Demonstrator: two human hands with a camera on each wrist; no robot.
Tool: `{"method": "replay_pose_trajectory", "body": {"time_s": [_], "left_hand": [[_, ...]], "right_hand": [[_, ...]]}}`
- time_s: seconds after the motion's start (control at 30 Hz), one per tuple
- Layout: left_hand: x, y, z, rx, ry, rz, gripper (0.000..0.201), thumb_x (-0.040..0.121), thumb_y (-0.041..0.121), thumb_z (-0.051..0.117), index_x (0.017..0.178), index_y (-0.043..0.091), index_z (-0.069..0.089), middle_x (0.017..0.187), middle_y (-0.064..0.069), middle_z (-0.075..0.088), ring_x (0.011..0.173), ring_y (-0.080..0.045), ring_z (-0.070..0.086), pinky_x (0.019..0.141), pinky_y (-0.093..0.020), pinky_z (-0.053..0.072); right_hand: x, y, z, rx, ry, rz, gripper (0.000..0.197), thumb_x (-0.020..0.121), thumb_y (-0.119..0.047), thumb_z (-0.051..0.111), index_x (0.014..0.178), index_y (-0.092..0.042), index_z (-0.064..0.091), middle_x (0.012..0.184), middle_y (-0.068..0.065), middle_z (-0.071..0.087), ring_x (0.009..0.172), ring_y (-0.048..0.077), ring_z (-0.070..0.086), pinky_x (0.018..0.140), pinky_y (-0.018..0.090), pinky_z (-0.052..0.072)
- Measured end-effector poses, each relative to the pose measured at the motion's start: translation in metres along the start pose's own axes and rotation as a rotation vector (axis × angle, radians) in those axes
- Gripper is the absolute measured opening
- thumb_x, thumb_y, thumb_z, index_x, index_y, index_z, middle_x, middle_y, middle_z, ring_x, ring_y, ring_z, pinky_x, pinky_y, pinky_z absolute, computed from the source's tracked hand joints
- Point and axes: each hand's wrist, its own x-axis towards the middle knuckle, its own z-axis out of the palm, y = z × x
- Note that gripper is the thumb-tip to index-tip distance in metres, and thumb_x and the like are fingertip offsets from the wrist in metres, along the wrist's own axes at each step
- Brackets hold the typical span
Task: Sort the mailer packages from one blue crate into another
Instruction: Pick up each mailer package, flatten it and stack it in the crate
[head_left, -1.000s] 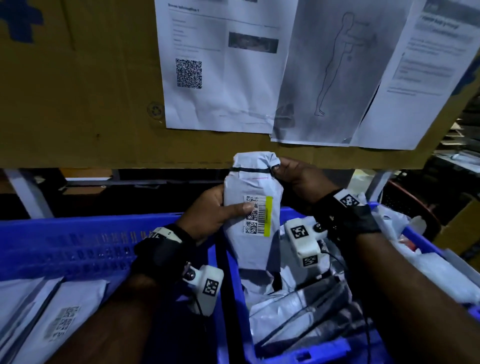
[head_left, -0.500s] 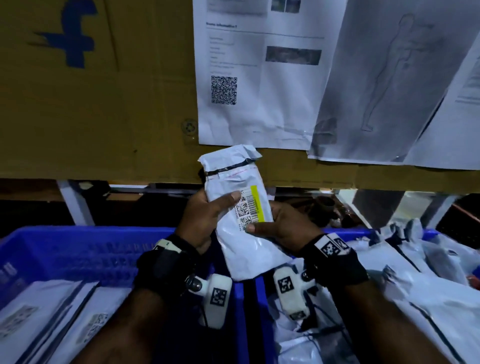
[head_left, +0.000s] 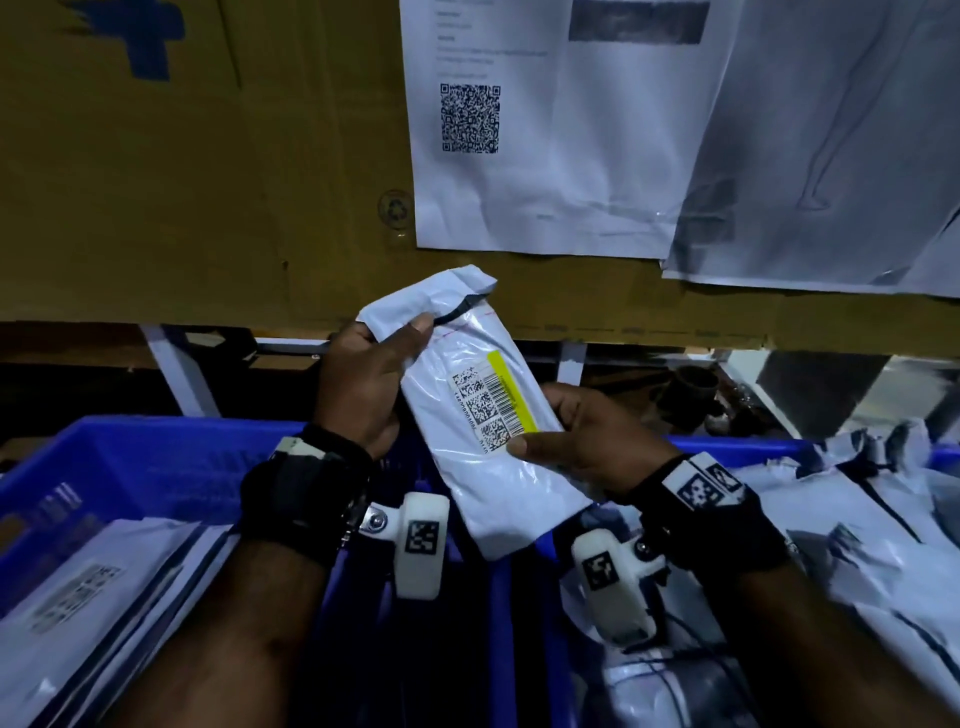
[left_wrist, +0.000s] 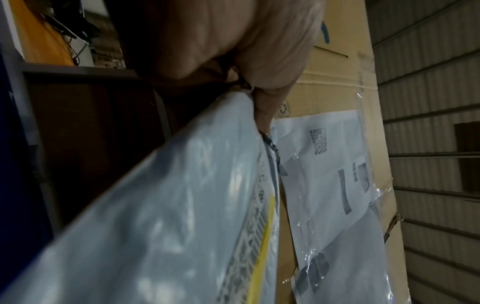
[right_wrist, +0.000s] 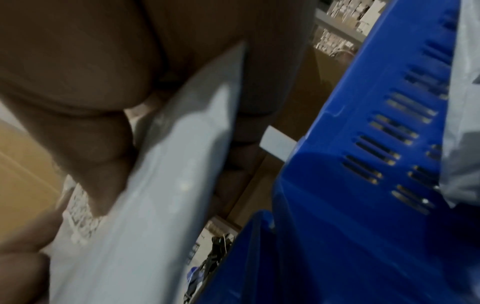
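My left hand (head_left: 363, 384) pinches the mailer's (head_left: 483, 415) folded top, my right hand (head_left: 582, 441) pinches its label edge, above the seam between crates (head_left: 156, 457). The slick film could slip and drop into the wrong crate.
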Motion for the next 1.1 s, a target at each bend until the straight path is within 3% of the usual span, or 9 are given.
{"method": "replay_pose_trajectory", "body": {"time_s": [0.2,0.4,0.6,0.7,0.77,0.83,0.9,1.0,1.1], "left_hand": [[0.002,0.002,-0.003,-0.023,0.007,-0.01,0.034,0.09,0.007,0.064,0.122,-0.005,0.062,0.12,-0.023,0.066,0.112,-0.039,0.064,0.099,-0.055,0.049],[0.003,0.003,-0.006,-0.06,-0.016,-0.008,0.042,0.089,0.015,0.067,0.126,-0.004,0.06,0.126,-0.026,0.062,0.118,-0.041,0.06,0.103,-0.058,0.044],[0.003,0.005,-0.006,-0.049,-0.019,0.009,0.046,0.089,0.018,0.069,0.126,-0.006,0.058,0.128,-0.028,0.06,0.12,-0.042,0.058,0.105,-0.059,0.043],[0.004,0.008,-0.01,-0.013,0.014,0.016,0.044,0.085,0.014,0.072,0.121,-0.008,0.059,0.121,-0.028,0.063,0.112,-0.041,0.063,0.099,-0.051,0.05],[0.008,0.011,-0.014,0.07,0.068,0.051,0.026,0.084,0.006,0.07,0.108,-0.002,0.063,0.105,-0.021,0.07,0.092,-0.03,0.069,0.084,-0.04,0.055],[0.014,0.015,-0.022,0.202,0.124,0.124,0.017,0.085,-0.001,0.069,0.095,0.012,0.062,0.089,-0.01,0.069,0.077,-0.017,0.067,0.076,-0.032,0.054],[0.017,0.019,-0.029,0.343,0.117,0.245,0.025,0.081,0.0,0.072,0.091,0.019,0.06,0.092,-0.007,0.068,0.083,-0.016,0.065,0.083,-0.035,0.053],[0.007,0.031,-0.028,0.686,0.07,0.53,0.022,0.079,0.015,0.072,0.097,0.022,0.062,0.098,0.003,0.066,0.088,-0.003,0.062,0.086,-0.029,0.052],[-0.014,0.053,-0.012,1.287,-0.226,0.815,0.034,0.078,0.037,0.068,0.11,0.025,0.065,0.119,0.005,0.061,0.113,-0.009,0.052,0.101,-0.031,0.038]], "right_hand": [[-0.003,-0.002,-0.004,0.019,0.003,-0.001,0.034,0.08,0.014,0.064,0.111,0.001,0.064,0.107,0.017,0.072,0.091,0.022,0.07,0.081,0.032,0.058],[-0.005,-0.006,-0.004,0.069,-0.008,0.008,0.035,0.08,0.019,0.06,0.11,0.001,0.063,0.098,0.01,0.074,0.084,0.018,0.072,0.07,0.025,0.057],[-0.004,-0.004,-0.008,0.0,0.0,0.001,0.043,0.07,0.0,0.076,0.111,-0.003,0.066,0.11,0.015,0.072,0.095,0.026,0.07,0.081,0.034,0.057],[-0.006,-0.005,-0.011,-0.073,0.002,0.015,0.048,0.07,-0.003,0.081,0.114,-0.002,0.065,0.112,0.016,0.071,0.099,0.029,0.069,0.089,0.039,0.056],[-0.008,-0.007,-0.012,-0.138,0.021,0.017,0.045,0.07,-0.006,0.079,0.113,-0.002,0.065,0.108,0.014,0.073,0.094,0.025,0.069,0.083,0.036,0.057],[-0.008,-0.006,-0.014,-0.225,0.045,0.03,0.036,0.075,-0.006,0.079,0.109,-0.006,0.067,0.103,0.017,0.073,0.087,0.027,0.068,0.077,0.04,0.055],[-0.009,-0.007,-0.015,-0.328,0.074,0.046,0.03,0.076,-0.016,0.078,0.104,-0.012,0.069,0.09,0.024,0.071,0.071,0.03,0.058,0.063,0.044,0.045],[-0.012,-0.016,-0.014,-0.427,0.078,0.034,0.015,0.079,-0.017,0.072,0.093,-0.018,0.068,0.069,0.013,0.06,0.057,0.022,0.049,0.053,0.032,0.038],[-0.015,-0.028,-0.008,-0.591,0.019,-0.016,0.025,0.086,0.001,0.066,0.086,-0.024,0.067,0.06,-0.008,0.058,0.048,0.004,0.049,0.048,0.018,0.038]]}}
